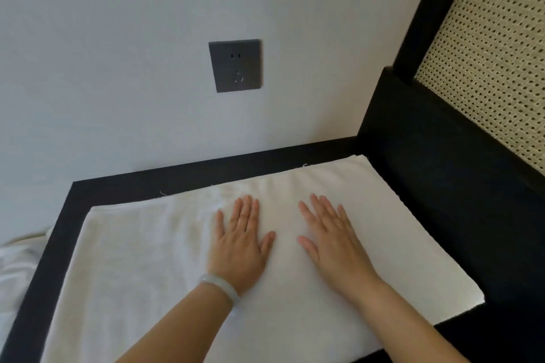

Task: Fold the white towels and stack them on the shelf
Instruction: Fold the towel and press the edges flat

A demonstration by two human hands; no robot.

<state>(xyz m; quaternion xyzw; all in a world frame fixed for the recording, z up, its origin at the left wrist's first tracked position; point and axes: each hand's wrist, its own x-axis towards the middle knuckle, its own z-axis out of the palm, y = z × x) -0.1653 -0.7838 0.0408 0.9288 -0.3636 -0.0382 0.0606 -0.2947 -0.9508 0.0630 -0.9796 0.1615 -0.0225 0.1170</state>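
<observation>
White towel [141, 259] lies spread flat on black shelf top [206, 168], below wall socket [235, 65]. Left hand [240, 242] and right hand [327, 233] rest palm-down on it, fingers loosely spread.

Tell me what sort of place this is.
Probably a bedroom or hotel room: a black-framed rattan panel like a headboard, a wall socket, and rumpled white linen beside the dark shelf.
</observation>
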